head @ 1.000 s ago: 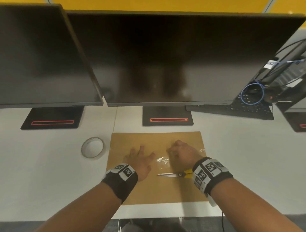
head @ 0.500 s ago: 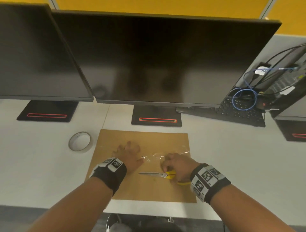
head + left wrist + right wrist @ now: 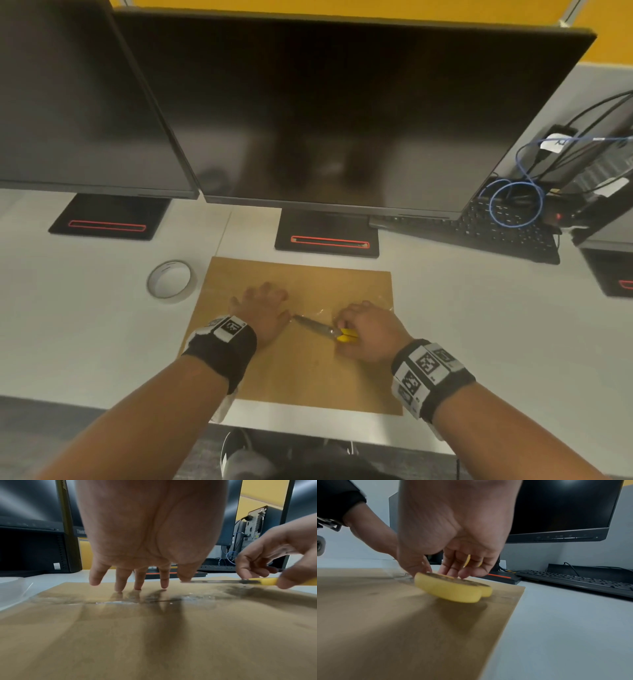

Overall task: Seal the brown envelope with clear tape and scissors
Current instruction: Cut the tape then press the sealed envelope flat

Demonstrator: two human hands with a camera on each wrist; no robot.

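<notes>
Hands on brown envelope [image 3: 298,363], with scissors and tape.
Left hand [image 3: 263,310]: fingers [image 3: 120,582] spread and straight, tips pressing the envelope's clear tape strip [image 3: 116,602]. Right hand [image 3: 368,330]: fingers curled around yellow-handled scissors [image 3: 325,331], blades closed, pointing left towards the left thumb, raised just above the paper. Envelope flat on white desk [image 3: 85,325], centre near. Tape roll [image 3: 170,281] just left of envelope.
</notes>
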